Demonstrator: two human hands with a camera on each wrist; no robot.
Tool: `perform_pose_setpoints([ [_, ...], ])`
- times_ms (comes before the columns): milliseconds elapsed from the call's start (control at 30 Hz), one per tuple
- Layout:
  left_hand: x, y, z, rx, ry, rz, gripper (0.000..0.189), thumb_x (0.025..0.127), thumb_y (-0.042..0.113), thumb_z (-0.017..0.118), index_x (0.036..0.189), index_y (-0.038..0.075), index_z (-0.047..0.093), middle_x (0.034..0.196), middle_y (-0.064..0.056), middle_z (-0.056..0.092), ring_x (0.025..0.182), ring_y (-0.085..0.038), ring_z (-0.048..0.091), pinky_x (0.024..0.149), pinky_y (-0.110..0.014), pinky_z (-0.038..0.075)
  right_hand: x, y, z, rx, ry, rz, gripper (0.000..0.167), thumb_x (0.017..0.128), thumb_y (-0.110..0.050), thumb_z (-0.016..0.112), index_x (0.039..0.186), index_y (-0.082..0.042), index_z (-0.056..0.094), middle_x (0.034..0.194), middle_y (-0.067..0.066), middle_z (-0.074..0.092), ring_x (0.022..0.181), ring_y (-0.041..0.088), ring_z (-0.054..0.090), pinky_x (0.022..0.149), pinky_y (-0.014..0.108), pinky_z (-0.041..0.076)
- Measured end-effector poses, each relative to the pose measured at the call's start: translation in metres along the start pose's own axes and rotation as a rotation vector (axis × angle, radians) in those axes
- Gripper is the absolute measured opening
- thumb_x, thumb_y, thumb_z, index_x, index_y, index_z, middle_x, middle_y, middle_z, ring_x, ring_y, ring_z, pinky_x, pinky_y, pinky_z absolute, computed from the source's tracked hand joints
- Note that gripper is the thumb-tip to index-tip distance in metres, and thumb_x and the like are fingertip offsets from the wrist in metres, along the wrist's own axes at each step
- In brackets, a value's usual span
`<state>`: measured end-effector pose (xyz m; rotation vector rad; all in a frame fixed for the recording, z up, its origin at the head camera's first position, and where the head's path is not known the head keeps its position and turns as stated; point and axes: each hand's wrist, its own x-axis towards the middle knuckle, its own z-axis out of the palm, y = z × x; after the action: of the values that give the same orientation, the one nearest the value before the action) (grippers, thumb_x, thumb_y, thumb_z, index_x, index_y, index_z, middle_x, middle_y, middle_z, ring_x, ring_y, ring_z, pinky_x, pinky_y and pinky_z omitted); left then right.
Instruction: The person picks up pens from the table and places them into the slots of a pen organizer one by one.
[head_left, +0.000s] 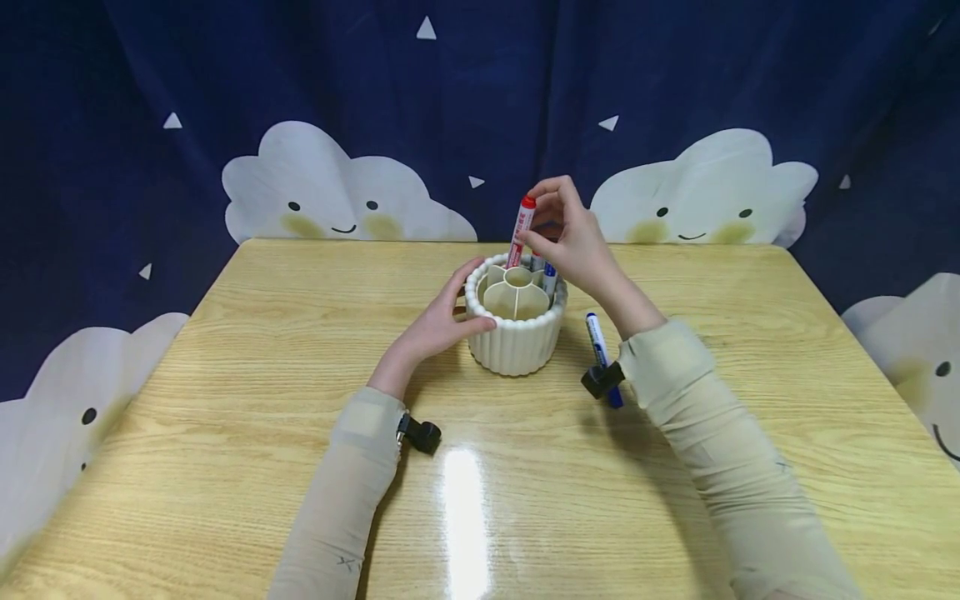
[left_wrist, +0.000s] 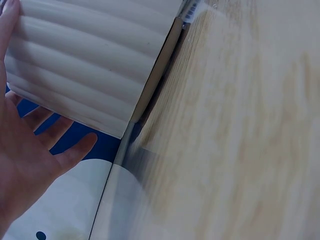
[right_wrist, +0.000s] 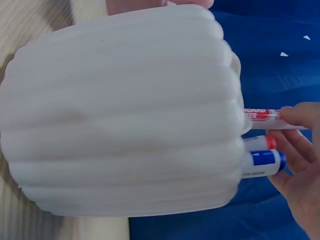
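A cream pen holder [head_left: 513, 346] with a fluted wall and beaded rim stands upright on the table, its inside divided into compartments. My left hand [head_left: 438, 321] holds its left side, thumb on the near rim and fingers round the far side. Above the back of the holder, my right hand [head_left: 573, 242] pinches a red-capped whiteboard marker [head_left: 521, 229]; its lower end is hidden inside. In the right wrist view, a blue-ended marker [right_wrist: 264, 164] and a red-ended marker [right_wrist: 260, 142] stick out of the holder beside the pinched one.
A blue and white marker [head_left: 597, 337] lies on the wooden table [head_left: 247, 375], right of the holder and partly under the right wrist's black camera [head_left: 602, 380]. Behind the table hangs a dark blue curtain [head_left: 480, 100] with cloud shapes.
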<state>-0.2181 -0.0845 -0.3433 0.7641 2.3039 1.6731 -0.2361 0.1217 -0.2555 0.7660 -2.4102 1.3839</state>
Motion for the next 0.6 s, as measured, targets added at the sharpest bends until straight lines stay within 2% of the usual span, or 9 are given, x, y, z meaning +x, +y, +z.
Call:
perform_pose_setpoints([
  [267,0.001,-0.001,0.001,0.003,0.001,0.003,0.084,0.083,0.018,0.065,0.147,0.017,0.010,0.149,-0.008,0.019,0.131,-0.030,0.025,0.101,-0.046,0.032,0.004,0.035,0.007,-0.006,-0.068,0.034,0.041,0.082,-0.003,0.064,0.114,-0.005,0.038,0.101,0.012,0.058,0.086,0.018,0.057,0.071,0.024,0.048],
  [433,0.001,-0.001,0.001,0.008,0.003,-0.005,0.084,0.083,0.018,0.065,0.147,0.017,0.010,0.149,-0.006,0.019,0.132,-0.028,0.025,0.102,-0.044,0.034,0.003,0.042,0.010,-0.072,-0.154,0.044,0.037,0.084,-0.011,0.064,0.113,-0.007,0.041,0.095,0.008,0.059,0.083,0.016,0.055,0.065,0.025,0.045],
  [600,0.001,-0.001,0.000,0.011,0.003,-0.007,0.084,0.083,0.018,0.065,0.147,0.018,0.010,0.149,-0.005,0.020,0.132,-0.026,0.026,0.101,-0.043,0.034,0.001,0.043,0.012,-0.148,-0.208,0.039,0.033,0.084,-0.015,0.064,0.111,-0.008,0.046,0.093,0.006,0.059,0.079,0.016,0.053,0.068,0.027,0.044],
])
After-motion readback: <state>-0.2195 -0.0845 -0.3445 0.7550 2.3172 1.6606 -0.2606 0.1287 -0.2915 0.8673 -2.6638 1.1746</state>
